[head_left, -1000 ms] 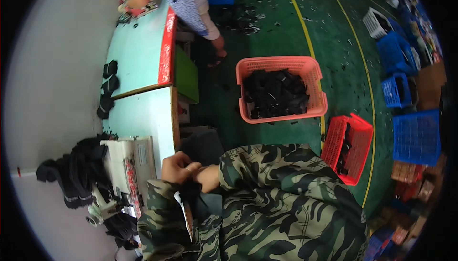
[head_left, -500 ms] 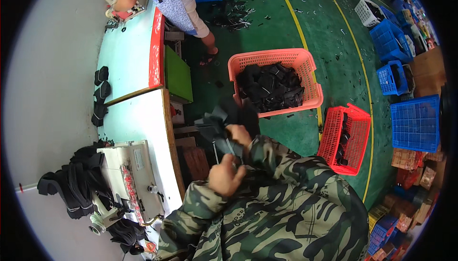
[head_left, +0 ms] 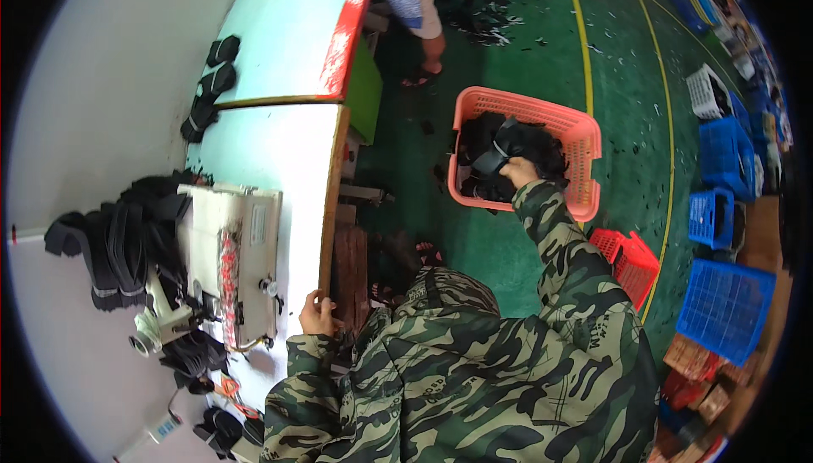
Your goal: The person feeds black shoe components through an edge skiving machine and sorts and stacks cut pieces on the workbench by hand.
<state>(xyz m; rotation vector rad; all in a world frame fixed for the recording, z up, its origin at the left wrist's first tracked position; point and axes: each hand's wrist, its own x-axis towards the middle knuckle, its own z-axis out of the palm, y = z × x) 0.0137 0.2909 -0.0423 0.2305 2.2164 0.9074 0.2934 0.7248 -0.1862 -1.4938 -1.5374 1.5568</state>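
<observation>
My right hand (head_left: 518, 172) reaches out over the salmon-pink basket (head_left: 584, 154), closed on a bundle of black fabric strips (head_left: 490, 160). That bundle is at the level of the dark heap (head_left: 542, 143) of similar black pieces in the basket; whether it rests on them I cannot tell. By the front edge of the white worktable (head_left: 292, 158), my left hand (head_left: 318, 316) holds nothing visible, its fingers slightly bent and apart. To its left on the table stands a cream sewing machine (head_left: 241, 268), with black strips (head_left: 118, 247) draped behind it.
A red basket (head_left: 627, 264) sits on the green floor to the right. Blue crates (head_left: 726, 306) and cartons line the far right side. Another person's leg (head_left: 430, 44) is beyond the table. Small black rolls (head_left: 216, 82) lie along the table's wall side.
My right hand has carried the black bundle away from my body to the pink basket. My left hand has let go and moved left to the table edge. The view has shifted.
</observation>
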